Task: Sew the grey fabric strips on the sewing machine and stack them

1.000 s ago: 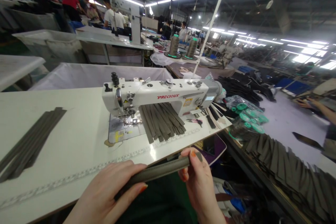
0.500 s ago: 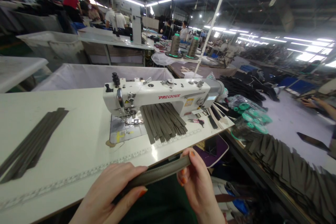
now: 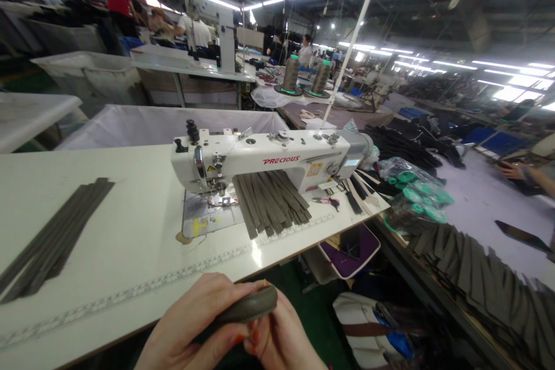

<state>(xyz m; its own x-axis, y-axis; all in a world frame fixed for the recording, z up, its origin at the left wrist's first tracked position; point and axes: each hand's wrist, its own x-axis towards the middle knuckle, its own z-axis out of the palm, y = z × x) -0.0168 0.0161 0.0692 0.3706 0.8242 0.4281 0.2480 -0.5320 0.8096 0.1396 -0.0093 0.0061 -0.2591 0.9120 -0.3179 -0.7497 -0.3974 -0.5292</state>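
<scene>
Nearest to me, my left hand [image 3: 191, 324] and right hand [image 3: 277, 338] are drawn close together below the near edge of the worktop [image 3: 130, 243], both pinching one grey-green strap [image 3: 247, 307]. The strap is bent into a curve between my fingers, its rounded end poking out above my right hand.

Past the hands, a measuring tape [image 3: 173, 277] runs along the worktop's near edge. Farther in stands the white sewing machine [image 3: 264, 159], my landmark. Under its arm lies a fanned pile of grey strips [image 3: 271, 202]. Well to the left of the machine, a second bundle of strips [image 3: 52, 237] lies flat on the worktop. Just to the right of the machine sit some small tools [image 3: 342, 193], and beyond them a bag of green-capped items [image 3: 411, 191]. Behind the machine, two thread cones [image 3: 303, 75] stand on another table.
</scene>
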